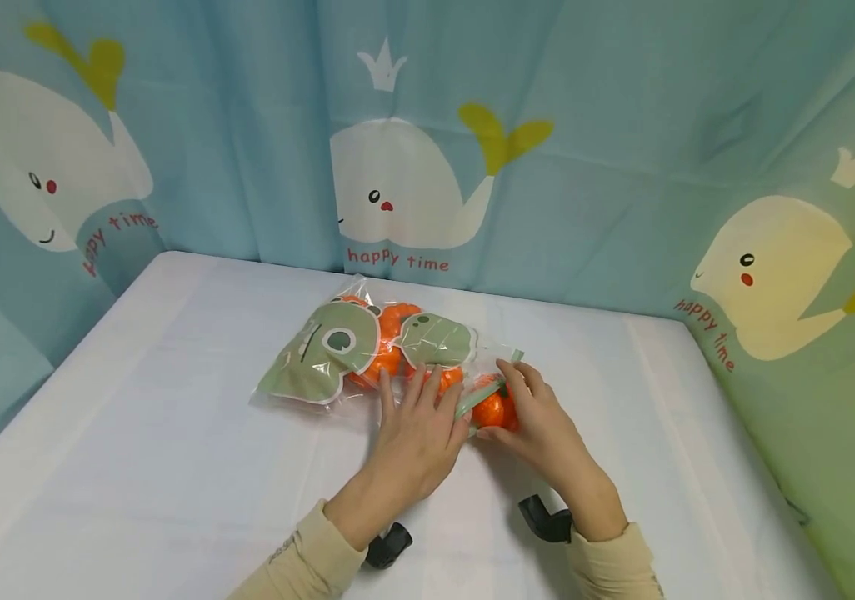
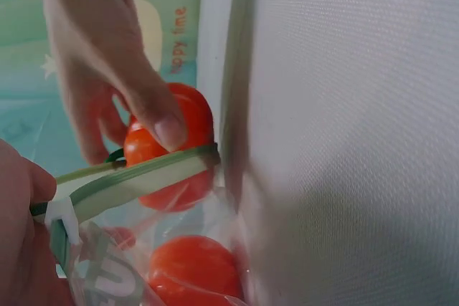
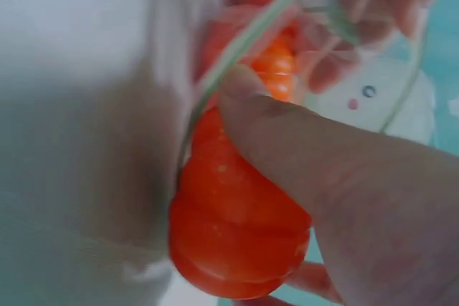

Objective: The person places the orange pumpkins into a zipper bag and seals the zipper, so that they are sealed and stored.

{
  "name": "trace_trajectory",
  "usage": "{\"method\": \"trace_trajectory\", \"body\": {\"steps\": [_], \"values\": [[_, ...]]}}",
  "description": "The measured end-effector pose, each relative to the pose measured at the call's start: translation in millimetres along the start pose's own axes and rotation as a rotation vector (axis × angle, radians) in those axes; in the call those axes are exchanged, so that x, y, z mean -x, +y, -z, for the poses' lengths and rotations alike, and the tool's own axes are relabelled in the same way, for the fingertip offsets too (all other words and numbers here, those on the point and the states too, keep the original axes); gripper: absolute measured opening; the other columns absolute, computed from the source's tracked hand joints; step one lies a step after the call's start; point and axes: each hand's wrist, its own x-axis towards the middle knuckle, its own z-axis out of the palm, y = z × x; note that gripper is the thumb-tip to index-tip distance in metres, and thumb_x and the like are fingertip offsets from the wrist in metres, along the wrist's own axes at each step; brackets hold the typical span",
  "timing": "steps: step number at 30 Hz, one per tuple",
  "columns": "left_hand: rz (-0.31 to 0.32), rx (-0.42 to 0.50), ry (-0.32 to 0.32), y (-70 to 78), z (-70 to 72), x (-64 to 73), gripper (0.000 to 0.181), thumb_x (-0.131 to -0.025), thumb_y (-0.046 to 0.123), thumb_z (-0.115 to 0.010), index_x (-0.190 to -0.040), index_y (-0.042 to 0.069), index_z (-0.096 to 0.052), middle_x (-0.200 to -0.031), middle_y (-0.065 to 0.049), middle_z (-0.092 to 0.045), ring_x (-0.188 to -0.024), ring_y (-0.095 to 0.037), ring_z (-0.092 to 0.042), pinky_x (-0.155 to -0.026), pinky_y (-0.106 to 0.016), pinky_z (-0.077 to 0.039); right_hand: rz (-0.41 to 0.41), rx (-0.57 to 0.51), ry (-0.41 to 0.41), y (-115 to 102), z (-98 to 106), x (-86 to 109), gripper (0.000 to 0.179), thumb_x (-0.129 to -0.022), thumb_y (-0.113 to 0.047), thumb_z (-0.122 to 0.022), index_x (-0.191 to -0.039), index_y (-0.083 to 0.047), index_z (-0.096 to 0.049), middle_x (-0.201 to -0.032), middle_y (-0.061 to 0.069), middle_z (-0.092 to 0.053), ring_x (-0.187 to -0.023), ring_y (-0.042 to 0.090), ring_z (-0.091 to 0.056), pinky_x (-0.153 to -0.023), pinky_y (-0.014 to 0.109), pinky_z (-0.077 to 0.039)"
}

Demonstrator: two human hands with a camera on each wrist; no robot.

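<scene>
My right hand (image 1: 547, 425) grips a glossy, ribbed orange-red pumpkin (image 1: 495, 408), its thumb across the near side. The pumpkin (image 2: 176, 123) sits partly inside the mouth of a clear zip bag (image 1: 438, 337) printed with a green animal. In the left wrist view, the bag's green zip edge (image 2: 143, 175) crosses in front of the pumpkin, and a white slider (image 2: 63, 216) is at one end. My left hand (image 1: 416, 437) holds the bag by that edge, its fingers spread over the plastic. Another red pumpkin (image 2: 193, 274) is inside the bag.
To the left, a clear bag (image 1: 315, 350) with a green frog face and orange pumpkins inside lies against the first bag. Both lie on a white-covered table (image 1: 135, 433). A blue-green curtain (image 1: 607, 167) with whale prints hangs behind it. Black wrist mounts (image 1: 547, 518) show below the hands.
</scene>
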Motion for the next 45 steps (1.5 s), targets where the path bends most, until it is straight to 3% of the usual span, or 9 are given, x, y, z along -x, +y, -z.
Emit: {"method": "trace_trajectory", "body": {"steps": [4, 8, 12, 17, 20, 26, 34, 38, 45], "values": [[-0.011, -0.01, 0.033, 0.0, 1.4, -1.1, 0.046, -0.103, 0.04, -0.042, -0.138, 0.014, -0.055, -0.15, -0.014, -0.049, -0.145, -0.037, -0.037, -0.111, -0.076, -0.015, -0.05, -0.015, -0.039, -1, 4, -1.3, 0.091, -0.074, -0.028, -0.088, -0.147, -0.005, -0.039, -0.144, 0.027, -0.042, -0.12, 0.047, -0.055, -0.094, 0.058, -0.052], [-0.005, 0.011, 0.028, 0.6, 2.6, -2.0, 0.047, -0.103, 0.042, -0.041, -0.139, 0.014, -0.054, -0.15, -0.014, -0.048, -0.145, -0.037, -0.036, -0.112, -0.075, -0.013, -0.088, -0.114, -0.104, -1, 14, 1.1, 0.083, -0.079, -0.015, -0.083, -0.146, 0.0, -0.036, -0.143, 0.027, -0.041, -0.12, 0.044, -0.057, -0.096, 0.054, -0.052], [0.009, 0.036, 0.015, 0.7, 0.9, -0.7, 0.049, -0.103, 0.043, -0.042, -0.139, 0.013, -0.054, -0.15, -0.015, -0.048, -0.145, -0.039, -0.036, -0.113, -0.075, -0.012, -0.104, -0.155, -0.126, 0, 19, 4.1, 0.067, -0.081, -0.006, -0.079, -0.135, 0.004, -0.042, -0.123, 0.023, -0.052, -0.106, 0.034, -0.062, -0.089, 0.046, -0.056], [0.008, 0.06, 0.07, 0.4, -1.2, -1.7, 0.049, -0.102, 0.042, -0.046, -0.14, 0.013, -0.051, -0.144, -0.013, -0.053, -0.142, -0.039, -0.04, -0.112, -0.075, -0.012, -0.051, -0.154, -0.116, -1, 19, 2.8, 0.049, -0.078, -0.003, -0.08, -0.118, 0.002, -0.051, -0.104, 0.013, -0.058, -0.094, 0.026, -0.061, -0.083, 0.041, -0.055], [0.008, 0.079, 0.09, 0.7, -0.7, -3.3, 0.048, -0.102, 0.041, -0.045, -0.141, 0.013, -0.05, -0.142, -0.011, -0.055, -0.141, -0.039, -0.041, -0.112, -0.076, -0.012, -0.013, -0.158, -0.099, -1, 19, 1.7, 0.043, -0.077, -0.001, -0.08, -0.112, 0.001, -0.055, -0.105, 0.011, -0.06, -0.094, 0.025, -0.062, -0.083, 0.042, -0.056], [0.028, 0.113, 0.061, 1.3, 0.2, -1.4, 0.046, -0.103, 0.041, -0.043, -0.141, 0.015, -0.051, -0.143, -0.009, -0.055, -0.142, -0.04, -0.041, -0.112, -0.077, -0.01, 0.038, -0.133, -0.066, 1, 14, 1.5, 0.037, -0.079, 0.003, -0.077, -0.113, 0.0, -0.062, -0.109, 0.013, -0.063, -0.097, 0.028, -0.064, -0.08, 0.042, -0.058], [0.018, 0.131, 0.125, 1.8, 2.6, -2.3, 0.042, -0.103, 0.039, -0.043, -0.133, 0.013, -0.057, -0.14, -0.007, -0.058, -0.134, -0.03, -0.049, -0.11, -0.077, -0.016, 0.059, -0.064, -0.025, 3, 14, 0.9, 0.039, -0.082, -0.004, -0.077, -0.119, -0.003, -0.068, -0.115, 0.014, -0.067, -0.095, 0.03, -0.067, -0.079, 0.042, -0.058], [0.008, 0.125, 0.119, 1.6, 1.1, -1.1, 0.041, -0.103, 0.038, -0.044, -0.134, 0.013, -0.057, -0.139, -0.007, -0.058, -0.134, -0.03, -0.049, -0.109, -0.078, -0.016, 0.033, -0.008, 0.013, 4, 7, 0.1, 0.038, -0.08, -0.007, -0.079, -0.116, -0.005, -0.07, -0.111, 0.013, -0.069, -0.093, 0.029, -0.068, -0.076, 0.045, -0.058], [-0.028, 0.123, 0.139, 2.5, 1.1, -1.3, 0.042, -0.103, 0.04, -0.044, -0.136, 0.017, -0.056, -0.138, -0.003, -0.058, -0.135, -0.028, -0.048, -0.108, -0.079, -0.017, -0.036, 0.023, 0.166, 8, -8, -4.5, 0.04, -0.08, -0.02, -0.083, -0.115, -0.006, -0.071, -0.103, 0.014, -0.071, -0.08, 0.027, -0.07, -0.062, 0.04, -0.057]]}}
